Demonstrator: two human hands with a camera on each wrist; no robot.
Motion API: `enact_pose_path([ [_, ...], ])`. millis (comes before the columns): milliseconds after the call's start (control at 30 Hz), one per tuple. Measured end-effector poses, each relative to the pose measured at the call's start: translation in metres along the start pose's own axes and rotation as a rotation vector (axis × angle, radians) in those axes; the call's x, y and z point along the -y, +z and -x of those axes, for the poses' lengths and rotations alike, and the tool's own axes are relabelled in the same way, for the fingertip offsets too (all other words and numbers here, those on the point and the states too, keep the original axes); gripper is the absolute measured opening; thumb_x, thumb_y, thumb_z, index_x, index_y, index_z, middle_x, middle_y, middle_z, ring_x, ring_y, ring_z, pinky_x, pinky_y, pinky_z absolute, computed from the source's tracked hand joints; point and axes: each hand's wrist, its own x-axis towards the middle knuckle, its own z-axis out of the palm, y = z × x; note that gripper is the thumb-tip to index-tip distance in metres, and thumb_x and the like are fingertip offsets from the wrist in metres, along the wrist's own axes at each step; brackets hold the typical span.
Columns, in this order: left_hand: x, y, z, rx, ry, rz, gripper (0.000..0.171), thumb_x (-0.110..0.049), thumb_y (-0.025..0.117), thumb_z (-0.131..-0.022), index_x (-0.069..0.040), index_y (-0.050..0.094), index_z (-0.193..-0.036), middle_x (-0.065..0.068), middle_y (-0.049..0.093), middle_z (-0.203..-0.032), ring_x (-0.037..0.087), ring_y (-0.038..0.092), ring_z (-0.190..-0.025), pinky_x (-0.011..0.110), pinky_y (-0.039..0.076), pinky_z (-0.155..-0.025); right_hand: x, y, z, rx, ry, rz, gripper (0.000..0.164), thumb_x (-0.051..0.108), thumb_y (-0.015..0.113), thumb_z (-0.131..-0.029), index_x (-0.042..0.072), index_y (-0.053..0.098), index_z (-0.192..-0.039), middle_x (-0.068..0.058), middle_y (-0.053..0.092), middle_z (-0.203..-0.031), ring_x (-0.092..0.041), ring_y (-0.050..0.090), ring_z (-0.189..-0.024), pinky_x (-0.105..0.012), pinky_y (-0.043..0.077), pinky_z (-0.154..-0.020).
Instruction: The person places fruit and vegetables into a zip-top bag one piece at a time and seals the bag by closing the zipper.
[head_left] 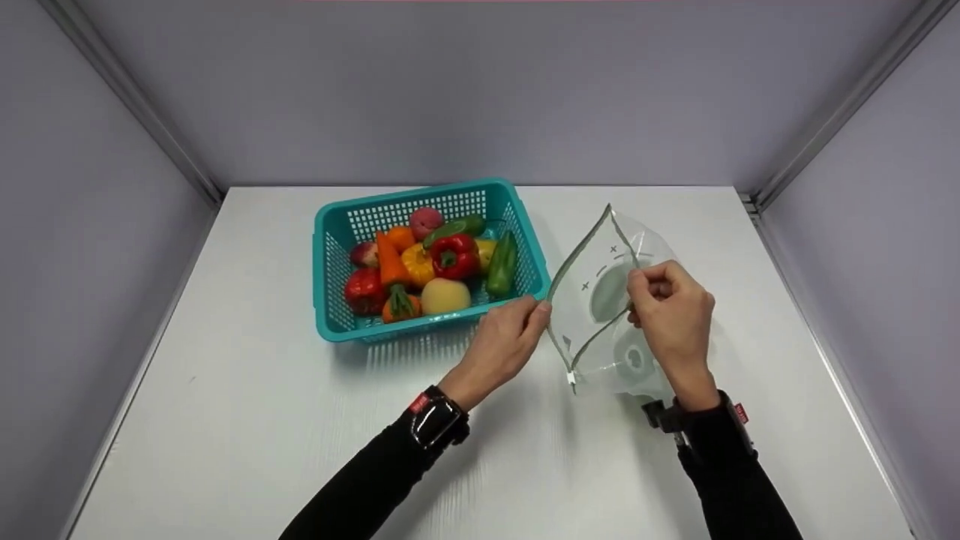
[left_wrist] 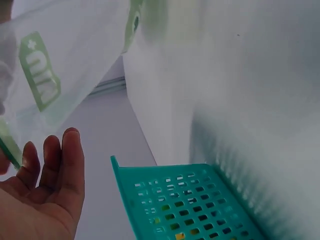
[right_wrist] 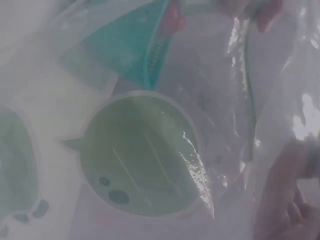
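Observation:
A clear zip bag [head_left: 574, 311] with green printing is held up with its mouth spread wide, right of the basket. My left hand [head_left: 510, 341] pinches one side of the mouth, close to the basket's front right corner. The opposite side is pinched by my right hand [head_left: 675, 319]. A white slider [head_left: 571, 377] sits at the near end of the zip strip. In the left wrist view the left fingers [left_wrist: 72, 165] meet the bag's edge, with the thumb mostly hidden. Through the film in the right wrist view, the right hand [right_wrist: 287, 200] looks blurred.
A teal basket [head_left: 321, 277] stands left of the bag. It holds several fruits and vegetables, among them a red bell pepper [head_left: 455, 256], a carrot [head_left: 390, 261], a green pepper [head_left: 502, 264] and a pale yellow round fruit [head_left: 445, 296]. Grey walls surround the white table [head_left: 247, 420].

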Motion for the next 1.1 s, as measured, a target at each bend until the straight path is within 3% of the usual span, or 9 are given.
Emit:
enact_pose_path([
  [167,0.004,-0.014,-0.007,-0.020,-0.001,-0.042,0.032,-0.039,0.050,-0.109,-0.016,0.060,-0.091,-0.003,0.052,-0.078,0.014,0.052,-0.072,0.026,0.044,-0.063,-0.020,0.004,-0.003,-0.003,0.033,0.020,0.010,0.003,0.068,-0.096,-0.001,0.070,-0.088,-0.012,0.067,-0.063,-0.006,0.057,-0.044,-0.015,0.047,-0.045],
  [333,0.011,-0.043,-0.032,-0.067,0.016,-0.262,0.021,-0.033,0.061,-0.105,-0.013,0.061,-0.111,0.005,0.060,-0.109,0.019,0.058,-0.095,0.031,0.054,-0.084,-0.025,0.004,-0.003,-0.005,0.035,0.019,0.011,0.005,0.069,-0.097,0.000,0.071,-0.088,-0.012,0.067,-0.064,-0.005,0.057,-0.044,-0.015,0.047,-0.045],
  [433,0.020,-0.059,-0.048,-0.094,0.006,-0.405,0.029,-0.031,0.066,-0.103,-0.010,0.058,-0.121,0.010,0.056,-0.121,0.025,0.056,-0.103,0.037,0.052,-0.094,-0.016,0.004,-0.001,-0.004,0.020,0.005,0.011,0.002,0.068,-0.096,-0.002,0.070,-0.087,-0.013,0.066,-0.062,-0.005,0.057,-0.044,-0.015,0.047,-0.046],
  [533,0.031,-0.069,-0.060,-0.070,-0.039,-0.491,0.041,-0.033,0.068,-0.102,-0.007,0.055,-0.131,0.015,0.051,-0.130,0.030,0.054,-0.112,0.043,0.049,-0.101,-0.003,0.003,0.002,0.004,-0.003,-0.010,0.010,-0.001,0.066,-0.096,-0.005,0.069,-0.086,-0.016,0.066,-0.062,-0.006,0.057,-0.044,-0.014,0.046,-0.046],
  [700,0.047,-0.072,-0.071,0.010,-0.111,-0.565,0.056,-0.038,0.069,-0.101,-0.007,0.050,-0.143,0.020,0.045,-0.142,0.037,0.050,-0.126,0.052,0.046,-0.107,0.007,0.003,0.004,0.015,-0.016,-0.015,0.011,-0.001,0.066,-0.096,-0.005,0.069,-0.086,-0.018,0.067,-0.063,-0.007,0.059,-0.045,-0.013,0.045,-0.047],
  [833,0.057,-0.069,-0.077,0.033,-0.114,-0.578,0.058,-0.036,0.072,-0.099,-0.007,0.050,-0.144,0.024,0.044,-0.144,0.041,0.048,-0.131,0.056,0.045,-0.108,0.008,0.003,0.004,0.023,-0.009,-0.016,0.010,-0.002,0.067,-0.096,-0.005,0.069,-0.086,-0.019,0.067,-0.064,-0.007,0.059,-0.045,-0.013,0.046,-0.047],
  [1100,0.070,-0.069,-0.079,0.092,-0.126,-0.565,0.065,-0.027,0.075,-0.098,-0.003,0.044,-0.150,0.032,0.041,-0.145,0.048,0.048,-0.129,0.054,0.047,-0.107,-0.026,0.006,0.001,0.036,-0.012,0.003,0.013,0.008,0.069,-0.098,0.003,0.071,-0.086,-0.007,0.068,-0.064,-0.008,0.060,-0.047,-0.017,0.047,-0.046],
])
